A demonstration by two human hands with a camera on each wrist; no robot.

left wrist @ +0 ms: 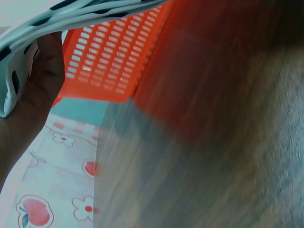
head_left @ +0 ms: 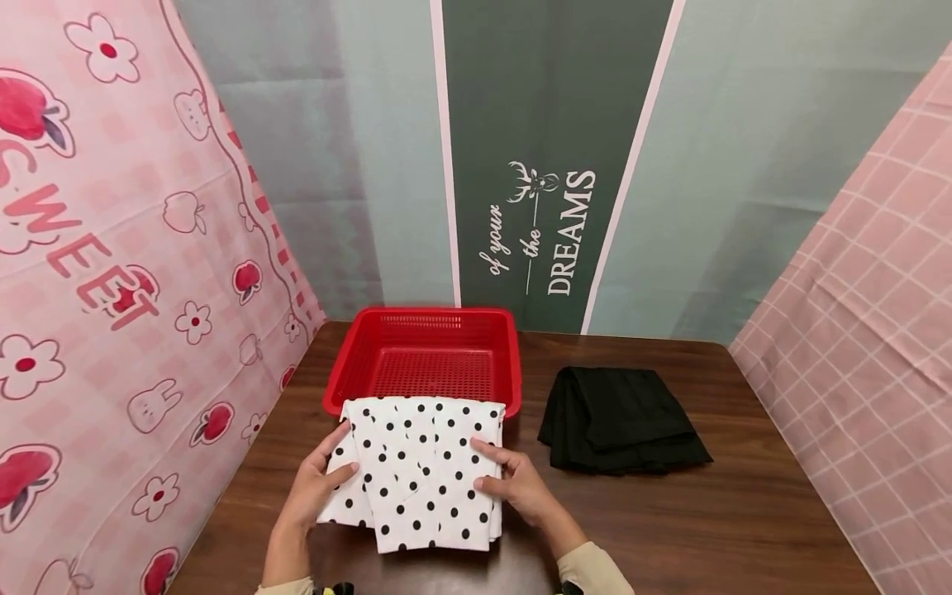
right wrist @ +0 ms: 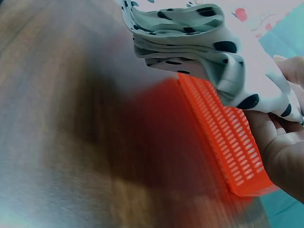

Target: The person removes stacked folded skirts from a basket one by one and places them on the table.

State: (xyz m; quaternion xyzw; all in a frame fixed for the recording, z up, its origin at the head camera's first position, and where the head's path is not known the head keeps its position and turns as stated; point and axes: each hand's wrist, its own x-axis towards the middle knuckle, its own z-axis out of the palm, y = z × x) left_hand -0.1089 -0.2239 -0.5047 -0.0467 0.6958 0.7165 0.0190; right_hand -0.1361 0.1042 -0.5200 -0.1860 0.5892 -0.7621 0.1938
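A folded white cloth with black polka dots is held up between both hands, its far edge overlapping the near rim of a red plastic basket in the head view. The left hand grips its left side, thumb on top and fingers underneath. On the opposite side, the right hand pinches the cloth, as the right wrist view also shows, with the stacked folds hanging over the table. Seen from the left wrist, the cloth's layers are raised above the wooden surface.
A folded black cloth lies on the brown wooden table to the right. The basket stands near the table's back edge, against a green and grey curtain. Pink patterned curtains hang along both sides.
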